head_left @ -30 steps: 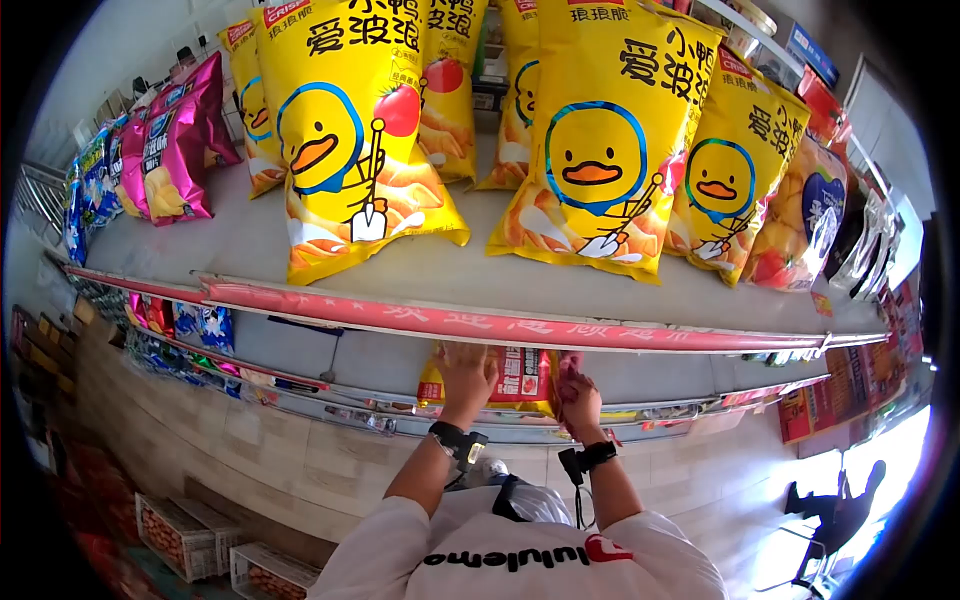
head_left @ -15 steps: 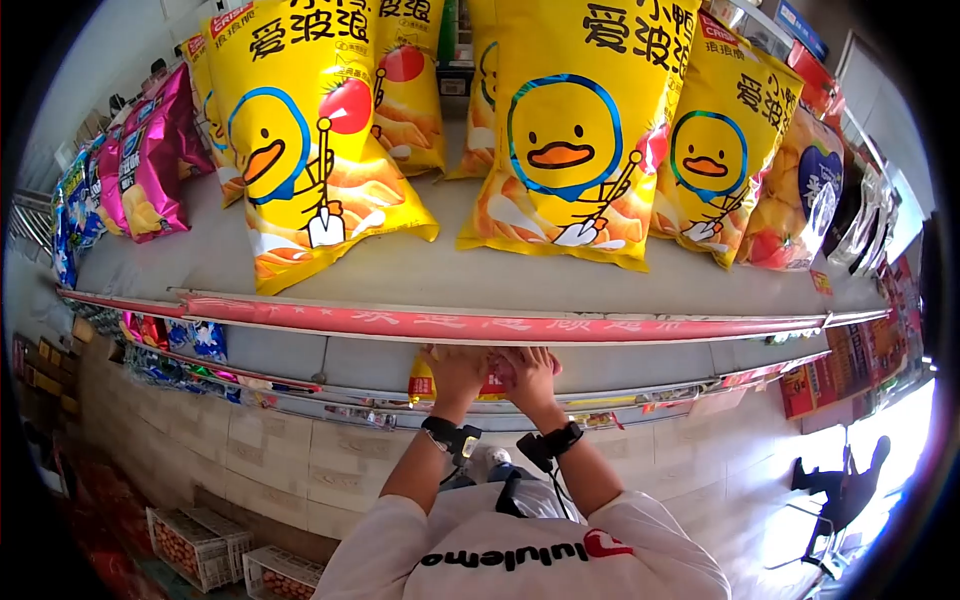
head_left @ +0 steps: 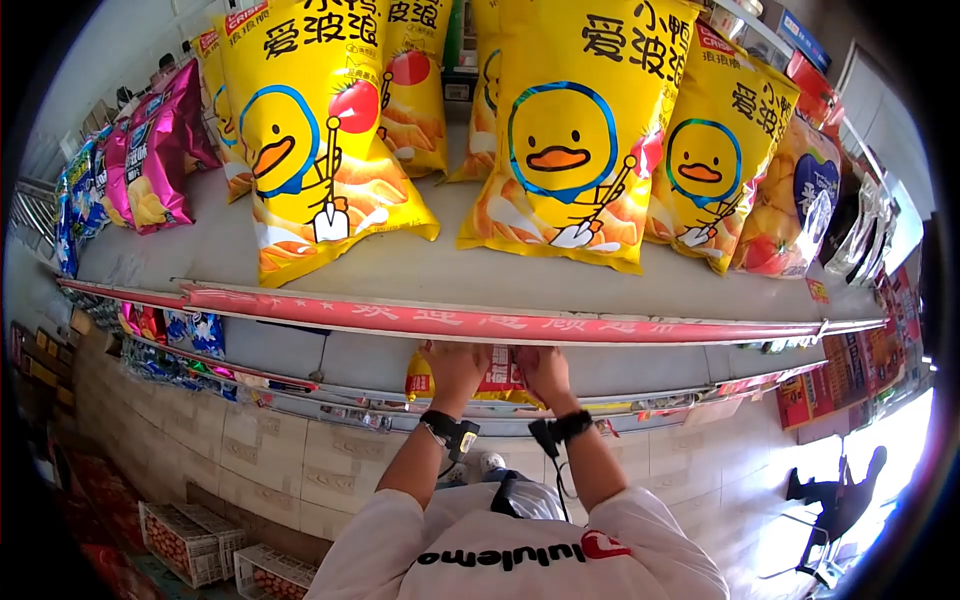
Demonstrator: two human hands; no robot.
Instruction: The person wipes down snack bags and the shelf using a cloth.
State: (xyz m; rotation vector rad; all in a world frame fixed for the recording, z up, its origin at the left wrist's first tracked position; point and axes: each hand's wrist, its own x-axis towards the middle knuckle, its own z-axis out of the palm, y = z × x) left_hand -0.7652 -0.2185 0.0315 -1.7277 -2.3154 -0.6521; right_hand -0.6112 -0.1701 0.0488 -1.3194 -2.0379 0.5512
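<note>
Left hand (head_left: 457, 374) and right hand (head_left: 546, 376) are reaching in side by side over the lower shelf (head_left: 370, 362), backs up, with a yellow and red snack bag (head_left: 499, 370) lying beneath and between them. Its long axis is running side to side, roughly along the front of the shelf and across the line of both forearms. The left hand is covering the bag's left-middle part, leaving a yellow end (head_left: 418, 378) sticking out beyond it; the right hand is sitting over the right end. Neither hand is clearly nearer, as both are overlapping the bag and appear to be touching it. The red printed panel is showing in the gap between them. Above, the red strip (head_left: 430, 319) along the upper shelf (head_left: 450, 268) is cutting off the view just at the fingers, so whether either hand is spread, pressed together or pinching the bag, I cannot tell. A pinkish patch is showing beside the right fingers, too small to make out as part of the bag or something separate. The bag's far edge is being hidden too, while large yellow bags (head_left: 560, 150) are standing upright on the upper shelf, well apart from both hands.
</note>
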